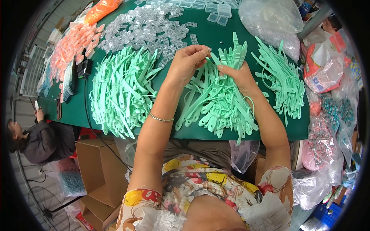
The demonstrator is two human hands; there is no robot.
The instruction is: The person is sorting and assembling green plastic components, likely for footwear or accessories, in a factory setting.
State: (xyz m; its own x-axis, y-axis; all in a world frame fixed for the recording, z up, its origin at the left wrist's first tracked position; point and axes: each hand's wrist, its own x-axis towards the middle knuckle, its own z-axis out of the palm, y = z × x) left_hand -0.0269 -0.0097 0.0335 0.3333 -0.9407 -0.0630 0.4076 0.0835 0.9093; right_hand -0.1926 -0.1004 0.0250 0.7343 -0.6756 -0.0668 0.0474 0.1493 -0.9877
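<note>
My right hand (241, 78) is closed round an upright bunch of mint-green plastic straps (235, 54) with ribbed upper ends. Just left of it my left hand (189, 61) pinches thumb and forefinger together beside the bunch. A tiny clear glint shows at those fingertips, too small to name. Below both hands lies a loose heap of the same straps (219, 102), with rounded ends toward me. A larger pile of green straps (121, 90) is left of my left forearm, and another pile (283, 81) lies right of my right hand.
Small clear plastic pieces (148, 29) spread over the far side of the green table (214, 34). Orange pieces (73, 44) and a black cable (85, 104) are at left. A big clear bag (271, 17) stands far right. A co-worker (46, 140) and cardboard box (101, 165) are lower left.
</note>
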